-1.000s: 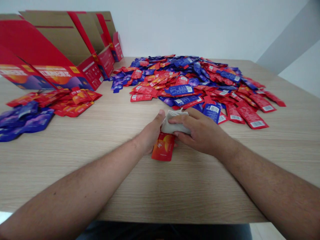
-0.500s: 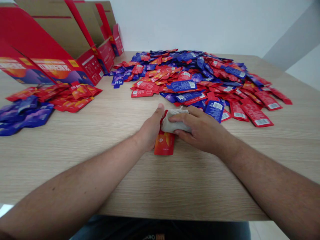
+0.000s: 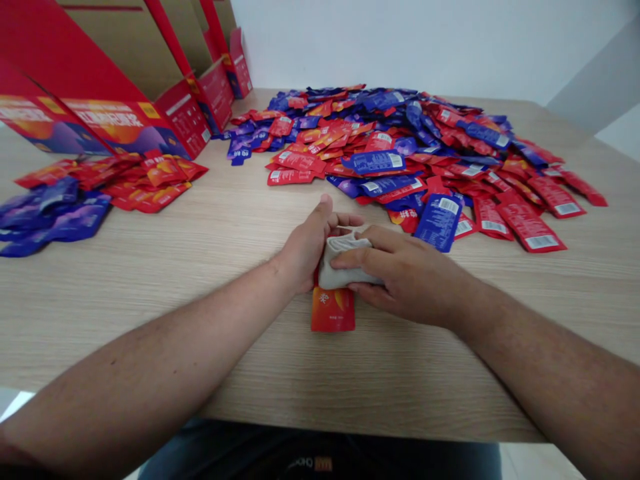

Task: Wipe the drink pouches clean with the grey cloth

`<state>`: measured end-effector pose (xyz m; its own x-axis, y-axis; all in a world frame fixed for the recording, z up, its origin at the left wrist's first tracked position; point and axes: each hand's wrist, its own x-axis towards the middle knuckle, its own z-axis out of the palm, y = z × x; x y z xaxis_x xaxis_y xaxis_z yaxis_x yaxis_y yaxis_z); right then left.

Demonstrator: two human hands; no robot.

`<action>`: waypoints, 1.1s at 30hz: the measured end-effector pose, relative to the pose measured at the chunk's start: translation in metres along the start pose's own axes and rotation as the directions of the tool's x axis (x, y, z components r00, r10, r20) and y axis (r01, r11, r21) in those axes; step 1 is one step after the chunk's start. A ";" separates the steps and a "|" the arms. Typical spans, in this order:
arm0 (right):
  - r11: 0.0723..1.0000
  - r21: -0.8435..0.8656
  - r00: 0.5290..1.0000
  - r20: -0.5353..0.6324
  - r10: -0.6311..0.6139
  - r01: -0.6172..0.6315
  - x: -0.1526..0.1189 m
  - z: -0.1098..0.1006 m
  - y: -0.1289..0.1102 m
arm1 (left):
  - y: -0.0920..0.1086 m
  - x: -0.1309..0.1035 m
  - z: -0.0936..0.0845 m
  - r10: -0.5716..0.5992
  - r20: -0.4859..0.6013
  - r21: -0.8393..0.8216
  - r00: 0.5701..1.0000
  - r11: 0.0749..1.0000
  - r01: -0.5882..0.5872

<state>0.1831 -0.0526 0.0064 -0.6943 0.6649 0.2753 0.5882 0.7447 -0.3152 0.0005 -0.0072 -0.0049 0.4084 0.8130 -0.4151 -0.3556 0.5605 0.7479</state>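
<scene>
A red-orange pouch [image 3: 333,312] lies across my left hand [image 3: 311,248], its lower end showing below the cloth. My left thumb points up, and the fingers curl behind the pouch, their tips showing past its far end. In my right hand [image 3: 395,270] is a folded pale grey cloth [image 3: 343,268], pressed against the face of the pouch. The cloth hides the pouch's upper part. Just beyond my hands spreads a large heap of red and blue pouches [image 3: 375,162], with a blue pouch [image 3: 439,223] near my right knuckles.
At the left, a small pile of red pouches [image 3: 150,180] lies beside a pile of blue pouches [image 3: 55,215]. Behind them stand open red cardboard boxes [image 3: 120,120]. The wooden table [image 3: 225,373] ends in front of my lap; a white wall [image 3: 400,40] rises behind.
The cloth has slid down the pouch toward me, with my right hand on it. The pouch's lower end sits a little nearer. My left fingertips now show beyond the cloth. The view has shifted slightly.
</scene>
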 end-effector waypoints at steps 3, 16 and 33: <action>0.997 0.048 0.996 0.067 -0.060 0.057 0.000 -0.001 -0.008 | 0.005 0.001 -0.001 0.008 -0.048 0.009 0.999 1.000 -0.007; 0.994 0.024 0.989 -0.101 0.112 -0.110 0.001 0.019 0.009 | 0.014 0.002 -0.008 -0.021 -0.099 -0.141 0.995 0.990 0.007; 0.995 -0.012 0.994 -0.041 0.097 -0.097 0.001 0.011 -0.001 | 0.009 0.000 0.001 -0.036 -0.103 -0.005 0.994 0.999 0.036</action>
<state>0.1770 -0.0532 -0.0023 -0.6165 0.7357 0.2805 0.6578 0.6771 -0.3300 -0.0024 -0.0022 0.0026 0.3323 0.8040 -0.4931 -0.3452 0.5902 0.7297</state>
